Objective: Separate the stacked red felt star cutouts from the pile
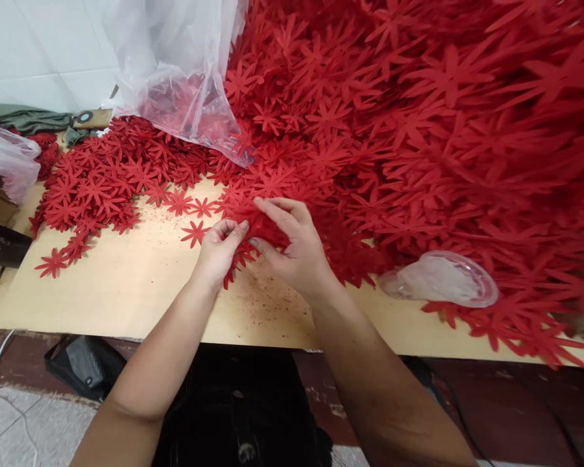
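I see both hands at the near edge of the red flower pile (418,130) on the table (126,292). Left hand (219,250) pinches red flower cutouts (241,256); right hand (292,243) rests fingers spread on the same bunch, thumb touching it.

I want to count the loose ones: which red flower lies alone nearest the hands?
The flower just left of the left hand, flat on bare board; the others overlap in piles or lie farther off.
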Available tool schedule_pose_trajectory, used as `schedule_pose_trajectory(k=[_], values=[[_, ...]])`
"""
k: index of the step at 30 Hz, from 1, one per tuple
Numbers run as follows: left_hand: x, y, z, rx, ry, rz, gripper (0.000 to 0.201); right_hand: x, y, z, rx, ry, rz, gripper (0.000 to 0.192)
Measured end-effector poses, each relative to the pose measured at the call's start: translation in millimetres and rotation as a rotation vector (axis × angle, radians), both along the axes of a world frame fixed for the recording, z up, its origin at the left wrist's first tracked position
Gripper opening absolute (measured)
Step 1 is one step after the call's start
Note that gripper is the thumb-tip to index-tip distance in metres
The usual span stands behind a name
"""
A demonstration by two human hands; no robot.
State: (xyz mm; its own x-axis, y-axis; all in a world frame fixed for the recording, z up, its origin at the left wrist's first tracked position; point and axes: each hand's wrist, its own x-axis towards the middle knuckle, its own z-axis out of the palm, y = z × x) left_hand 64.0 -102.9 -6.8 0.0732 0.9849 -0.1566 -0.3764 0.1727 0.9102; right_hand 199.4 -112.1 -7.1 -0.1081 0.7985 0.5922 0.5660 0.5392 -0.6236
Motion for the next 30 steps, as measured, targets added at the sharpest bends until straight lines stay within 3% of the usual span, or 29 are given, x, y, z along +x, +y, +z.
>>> schedule_pose_trajectory(k=[4, 7, 12, 18, 22, 26, 30], values=[[-1, 1, 0.1, 0.016, 0.052, 0.011, 0.031, 4, 2, 0.5, -0.058, 0.119, -0.031, 0.01], [-1, 2, -0.4, 0.04, 0.073, 0.016, 0.028, 4, 3, 0.4, -0.176, 0.275, -0.04, 0.002], [0, 4, -3.3, 0.058, 0.085, 0.048, 0.025, 1, 8, -1.0, -0.418, 0.632, 0.007, 0.01], [-3, 8, -6.7, -0.003, 0.042, 0.155, 0.023, 15, 15, -4.7, -0.503, 1.033, -0.04, 0.021], [-3, 9, -6.6, 0.05, 0.033, 0.152, 0.023, 22, 15, -2.2, -0.562, 1.168, 0.027, 0.021], [-2, 9, -7.3, 0.061, 0.034, 0.103, 0.026, 18, 12, 4.0, -0.727, 1.297, 0.138, 0.02], [-1, 7, -8.6, 0.086, 0.061, 0.054, 0.027, 11, 10, 7.4, -0.785, 1.304, 0.148, 0.036]])
